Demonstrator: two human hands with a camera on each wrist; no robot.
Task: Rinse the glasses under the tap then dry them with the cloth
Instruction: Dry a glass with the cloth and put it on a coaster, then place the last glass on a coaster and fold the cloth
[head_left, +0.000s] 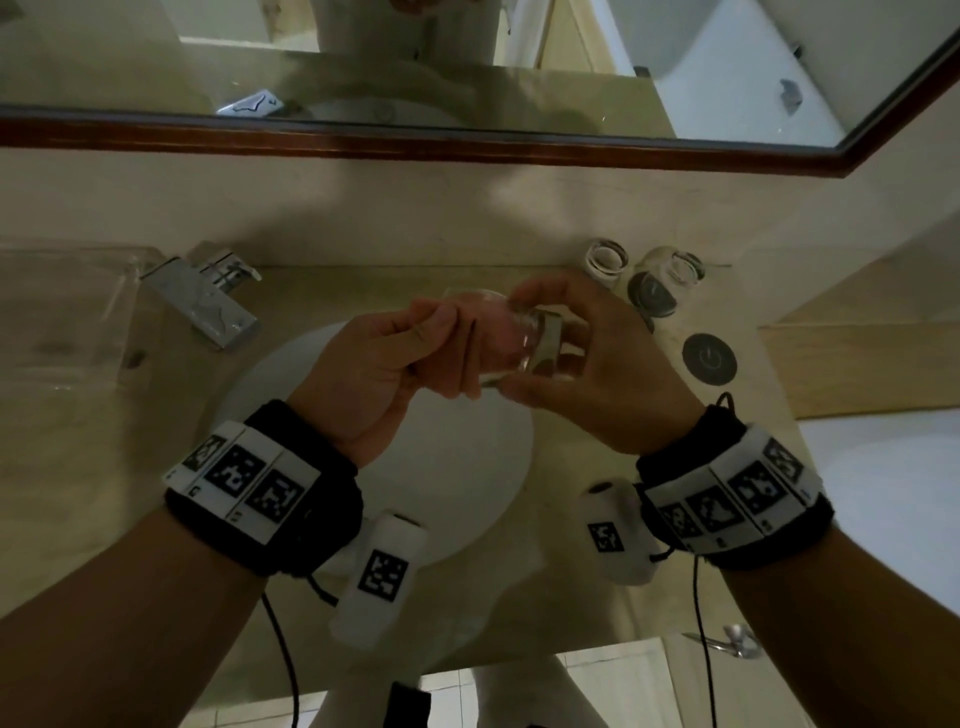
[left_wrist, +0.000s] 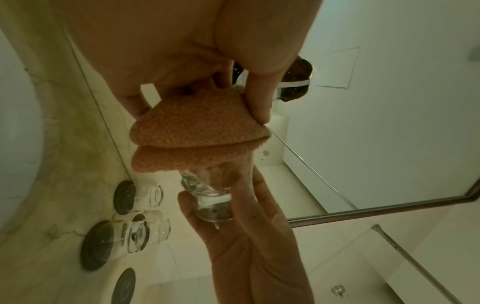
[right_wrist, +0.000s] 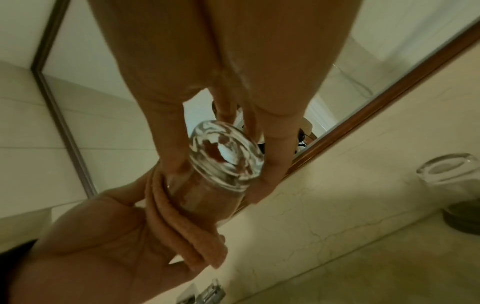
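Note:
A clear glass (head_left: 524, 340) lies sideways in the air above the white basin (head_left: 467, 467). My right hand (head_left: 519, 343) grips its thick base end, fingers on top and thumb below. My left hand (head_left: 457, 356) pinches a folded peach cloth (left_wrist: 194, 133) and holds it against the glass's mouth end. In the left wrist view, part of the cloth shows inside the glass (left_wrist: 210, 197). The right wrist view shows the round base (right_wrist: 226, 156) between my right fingers (right_wrist: 176, 148), with the cloth (right_wrist: 187, 222) wrapped along the side of the glass.
Two more glasses (head_left: 605, 260) (head_left: 675, 270) stand upside down at the back right of the counter, one on a dark round coaster. Another coaster (head_left: 709, 358) lies bare nearer me. A chrome tap (head_left: 208, 296) and a clear tray (head_left: 62, 312) are at the left, below a mirror (head_left: 467, 78).

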